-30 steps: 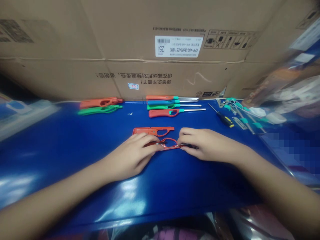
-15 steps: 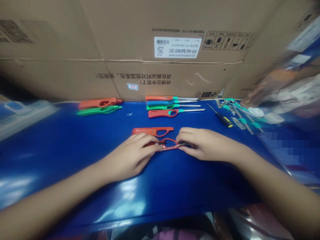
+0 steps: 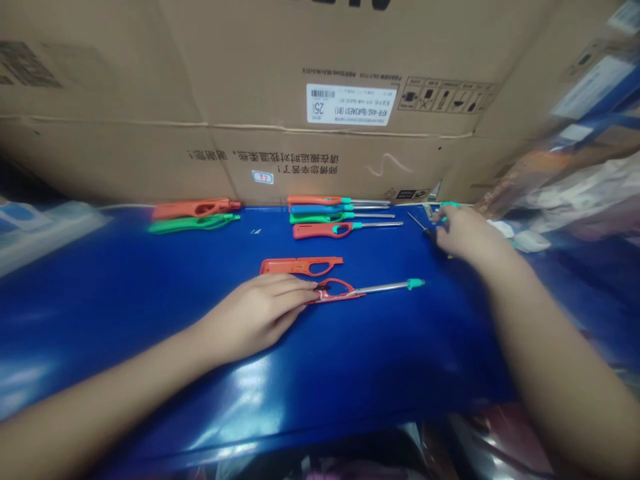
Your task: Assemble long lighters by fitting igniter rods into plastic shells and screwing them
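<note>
My left hand [image 3: 265, 313] is closed on the grip end of an open orange lighter half [image 3: 339, 289], lying on the blue table. From this half a metal tube [image 3: 383, 287] runs to the right, with a teal piece [image 3: 415, 284] at its end. Just behind lies the matching orange half-shell [image 3: 300, 265], its inner side up. My right hand [image 3: 473, 237] is over the small parts at the back right, thumb and forefinger apart beside a teal part [image 3: 447, 204]. It partly covers a screwdriver [image 3: 417, 221].
Several assembled lighters [image 3: 325, 230] with metal tubes lie in a stack at the back middle. Orange and green lighter casings [image 3: 195, 219] lie to their left. A large cardboard box [image 3: 250, 73] stands behind the table. Plastic bags [image 3: 575, 200] are at the right.
My right hand has left the orange lighter half and moved right and back to the small parts. The metal tube and teal end are now uncovered. My left hand stays on the grip.
</note>
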Action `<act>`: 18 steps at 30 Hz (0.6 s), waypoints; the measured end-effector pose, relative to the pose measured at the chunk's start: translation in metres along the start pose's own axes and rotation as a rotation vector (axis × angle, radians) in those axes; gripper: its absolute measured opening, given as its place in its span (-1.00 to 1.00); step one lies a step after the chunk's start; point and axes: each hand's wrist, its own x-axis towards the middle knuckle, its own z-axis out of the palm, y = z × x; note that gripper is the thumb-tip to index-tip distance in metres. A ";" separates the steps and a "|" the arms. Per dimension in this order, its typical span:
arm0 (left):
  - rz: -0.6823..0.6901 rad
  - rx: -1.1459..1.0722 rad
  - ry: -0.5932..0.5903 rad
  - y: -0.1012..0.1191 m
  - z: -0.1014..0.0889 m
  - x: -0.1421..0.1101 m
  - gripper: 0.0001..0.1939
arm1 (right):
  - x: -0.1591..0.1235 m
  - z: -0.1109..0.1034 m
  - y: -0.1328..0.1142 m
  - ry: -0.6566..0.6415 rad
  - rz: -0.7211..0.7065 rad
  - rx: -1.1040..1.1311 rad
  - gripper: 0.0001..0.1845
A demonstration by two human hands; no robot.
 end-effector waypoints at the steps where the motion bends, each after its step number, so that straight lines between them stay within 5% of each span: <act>1: 0.004 -0.002 0.001 0.000 0.000 0.000 -0.71 | 0.005 0.000 0.010 -0.037 0.063 -0.023 -0.64; 5: 0.014 -0.003 0.000 0.000 0.000 0.001 -0.72 | 0.018 0.001 0.039 -0.155 0.184 -0.059 -0.78; 10: 0.017 0.013 0.003 -0.001 0.000 0.002 -0.70 | 0.024 0.006 0.048 -0.274 0.192 -0.047 -0.96; 18: 0.011 -0.008 0.011 0.001 0.000 0.001 -0.70 | 0.017 0.002 0.034 -0.095 0.133 0.012 -0.87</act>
